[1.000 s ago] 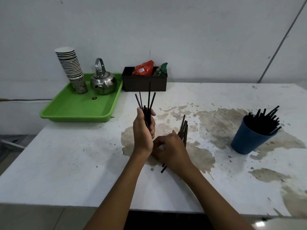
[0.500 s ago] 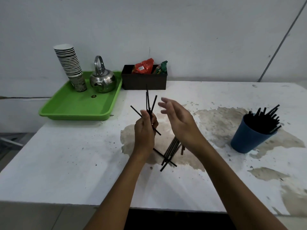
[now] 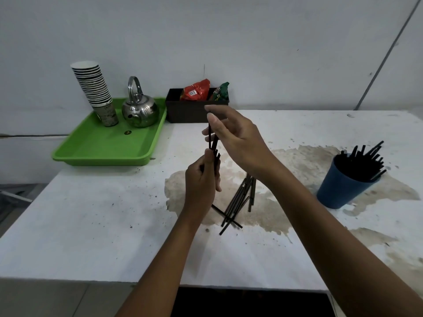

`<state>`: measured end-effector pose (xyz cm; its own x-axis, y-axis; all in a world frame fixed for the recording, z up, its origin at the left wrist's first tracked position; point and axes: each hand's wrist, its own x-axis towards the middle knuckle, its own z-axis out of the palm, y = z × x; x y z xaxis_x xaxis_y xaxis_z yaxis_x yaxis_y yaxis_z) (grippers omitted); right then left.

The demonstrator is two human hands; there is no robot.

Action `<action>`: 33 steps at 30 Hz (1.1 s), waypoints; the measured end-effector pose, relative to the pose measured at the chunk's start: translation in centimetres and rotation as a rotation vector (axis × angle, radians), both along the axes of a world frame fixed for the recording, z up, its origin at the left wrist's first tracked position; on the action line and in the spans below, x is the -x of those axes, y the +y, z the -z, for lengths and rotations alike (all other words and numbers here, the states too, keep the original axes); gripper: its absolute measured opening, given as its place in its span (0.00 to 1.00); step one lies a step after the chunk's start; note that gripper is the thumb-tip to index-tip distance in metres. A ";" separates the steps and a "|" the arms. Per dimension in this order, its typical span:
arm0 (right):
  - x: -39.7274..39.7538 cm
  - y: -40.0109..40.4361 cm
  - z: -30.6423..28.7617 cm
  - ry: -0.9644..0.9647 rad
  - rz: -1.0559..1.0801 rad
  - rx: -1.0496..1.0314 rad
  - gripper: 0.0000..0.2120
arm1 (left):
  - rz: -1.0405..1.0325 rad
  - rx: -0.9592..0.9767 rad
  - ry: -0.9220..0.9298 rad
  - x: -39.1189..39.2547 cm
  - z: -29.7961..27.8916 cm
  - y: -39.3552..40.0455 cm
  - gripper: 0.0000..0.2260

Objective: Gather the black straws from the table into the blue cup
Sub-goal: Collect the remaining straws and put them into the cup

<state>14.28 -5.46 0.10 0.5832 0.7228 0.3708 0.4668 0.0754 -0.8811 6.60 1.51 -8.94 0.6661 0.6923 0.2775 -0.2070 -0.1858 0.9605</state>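
Head view: both hands meet on a small bunch of black straws above the stained table.

Half a second ago the right hand (image 3: 238,143) hovered open beside the bunch; now its thumb and fingertips pinch the tops of the held straws (image 3: 213,147), which the left hand (image 3: 201,179) grips lower down in a closed fist, upright. The held straws, splayed before, now stand closer together. A loose pile of straws (image 3: 240,202) lies on the table (image 3: 91,225) just beyond the left wrist, unmoved, partly hidden by the right forearm. The blue cup (image 3: 341,188) stands well to the right, tilted, already full of straws. At the back left a green tray (image 3: 103,145) carries a kettle (image 3: 140,110) and a stack of paper cups (image 3: 93,88); beside it sits a dark box (image 3: 190,110) with snack packets.
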 end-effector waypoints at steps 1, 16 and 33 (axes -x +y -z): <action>0.0 0.1 -0.2 -0.022 0.010 -0.008 0.14 | 0.008 0.018 0.001 0.0 0.0 0.0 0.24; -0.6 0.4 1.7 -0.078 0.013 0.203 0.12 | 0.053 0.052 -0.063 0.2 0.6 0.2 0.19; -0.1 0.0 3.5 -0.099 -0.019 0.242 0.08 | 0.008 0.077 0.289 1.2 1.3 0.7 0.15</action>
